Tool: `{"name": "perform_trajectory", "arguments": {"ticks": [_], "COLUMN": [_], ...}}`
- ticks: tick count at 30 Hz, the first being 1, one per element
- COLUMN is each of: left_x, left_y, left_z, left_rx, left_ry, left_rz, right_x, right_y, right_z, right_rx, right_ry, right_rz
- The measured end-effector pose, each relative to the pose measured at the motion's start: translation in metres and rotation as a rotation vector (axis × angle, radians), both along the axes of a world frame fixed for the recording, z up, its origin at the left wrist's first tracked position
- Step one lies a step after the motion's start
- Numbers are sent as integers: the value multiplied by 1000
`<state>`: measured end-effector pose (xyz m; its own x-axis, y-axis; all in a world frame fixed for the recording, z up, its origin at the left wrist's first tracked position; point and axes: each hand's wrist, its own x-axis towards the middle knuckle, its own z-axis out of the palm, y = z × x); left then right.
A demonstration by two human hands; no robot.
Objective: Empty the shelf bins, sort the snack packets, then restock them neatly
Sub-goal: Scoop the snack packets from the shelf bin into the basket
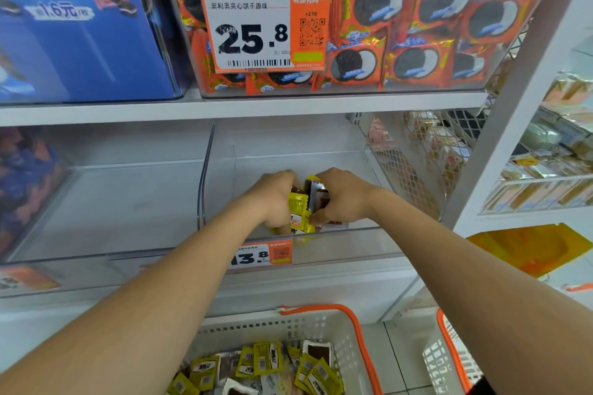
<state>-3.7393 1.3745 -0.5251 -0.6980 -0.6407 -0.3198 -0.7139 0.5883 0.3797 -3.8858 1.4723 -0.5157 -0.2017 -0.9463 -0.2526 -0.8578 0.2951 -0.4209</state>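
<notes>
Both of my hands reach into the clear shelf bin on the lower shelf. My left hand and my right hand press together around a small bunch of yellow and brown snack packets, fingers curled on them near the bin's front wall. Apart from that bunch the bin's floor looks bare. Below, a white basket with an orange rim holds several yellow and brown packets.
The upper shelf carries a bin of orange cookie packets with a 25.8 price tag and a blue box bin. A clear bin sits left of mine, a wire mesh divider right. A second basket stands at bottom right.
</notes>
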Motion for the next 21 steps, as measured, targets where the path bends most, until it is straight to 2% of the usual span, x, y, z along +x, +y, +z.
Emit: {"name": "perform_trajectory", "arguments": {"ticks": [4,10,15,18,21], "left_x": [-1,1,10,23,47], "left_y": [2,0,4,12,32], "left_z": [1,-1,15,40,68], "left_rx": [-53,-53,31,153,290], "left_ry": [32,102,339,532,661], "left_rz": [-15,-3,44,128,86], "right_x": [1,9,5,6,21], "right_y": [0,11,23,35,56], "right_z": [-3,8,21,37,54], "right_rx": [29,-76,-301,-429,-500], "right_ry": [-106,-437,-585,-696,-796], "right_rz": [-118,-267,-326,-357,-338]}}
